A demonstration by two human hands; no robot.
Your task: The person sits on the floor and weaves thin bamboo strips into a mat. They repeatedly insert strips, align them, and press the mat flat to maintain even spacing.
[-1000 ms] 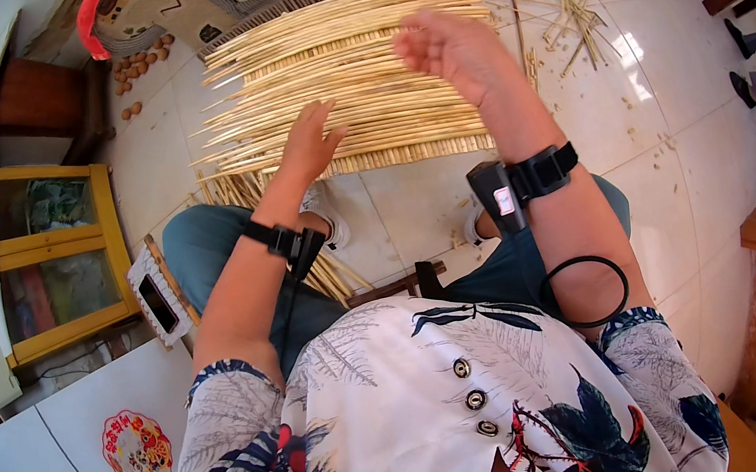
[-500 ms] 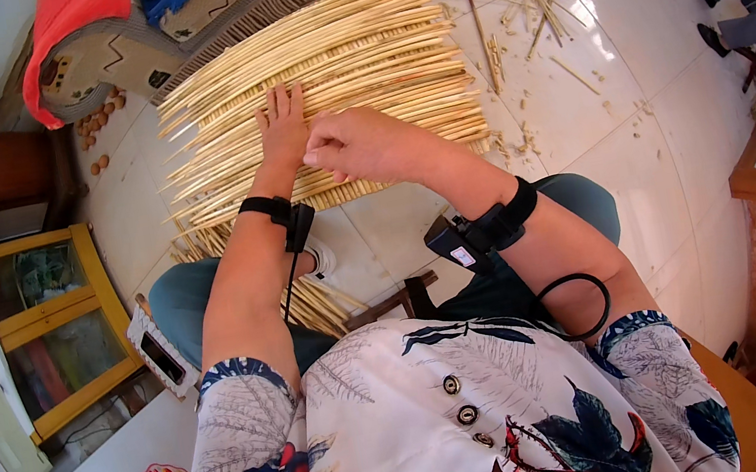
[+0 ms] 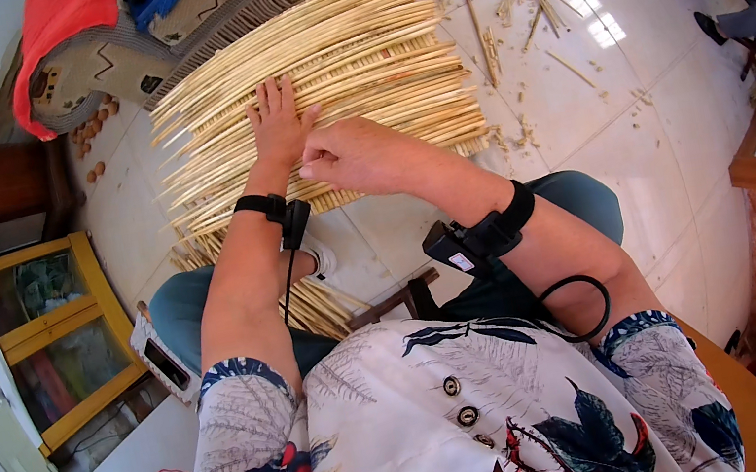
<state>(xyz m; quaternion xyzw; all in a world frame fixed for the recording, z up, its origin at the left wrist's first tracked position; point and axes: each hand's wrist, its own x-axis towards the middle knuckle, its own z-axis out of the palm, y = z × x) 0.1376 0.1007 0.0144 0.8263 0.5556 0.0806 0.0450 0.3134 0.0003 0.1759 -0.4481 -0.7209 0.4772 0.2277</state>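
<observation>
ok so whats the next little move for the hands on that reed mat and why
Probably slide the pinched stalk in snug against the row. The left hand lies flat, fingers spread, pressing the mat of pale reed stalks on the floor. The right hand is curled at the mat's near edge, thumb and fingers pinched as if on a thin stalk, though that stalk is hard to make out.

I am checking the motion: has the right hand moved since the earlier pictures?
Yes. The right hand came from the far right part of the pale reed mat to beside the left hand.
</observation>
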